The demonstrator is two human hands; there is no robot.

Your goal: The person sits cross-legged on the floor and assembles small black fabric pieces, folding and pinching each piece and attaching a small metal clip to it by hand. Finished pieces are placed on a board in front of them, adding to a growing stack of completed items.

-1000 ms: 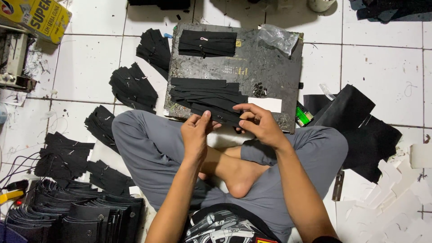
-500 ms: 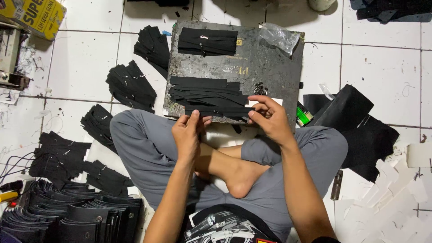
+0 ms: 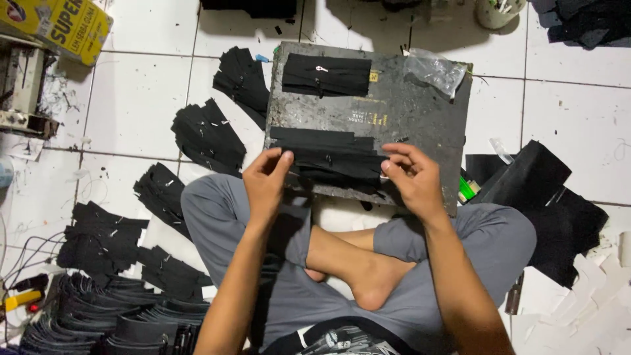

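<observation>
I sit cross-legged on a tiled floor with a worn dark board (image 3: 420,112) in front of my knees. My left hand (image 3: 266,181) pinches the left end of a black zipper strip (image 3: 335,161), and my right hand (image 3: 411,177) pinches its right end, holding it stretched over the near edge of the board. Just behind it lies a stack of black zipper strips (image 3: 315,139). A second pile of black zippers (image 3: 327,75) rests at the far side of the board.
Several heaps of black zipper pieces (image 3: 207,135) lie on the floor to my left. Black fabric sheets (image 3: 539,190) lie to the right. A yellow box (image 3: 59,26) sits far left, a clear plastic bag (image 3: 437,69) on the board's far corner, dark stacked bands (image 3: 98,322) near left.
My hands have spread apart along the strip, the left going left and the right going right. The camera view has shifted slightly.
</observation>
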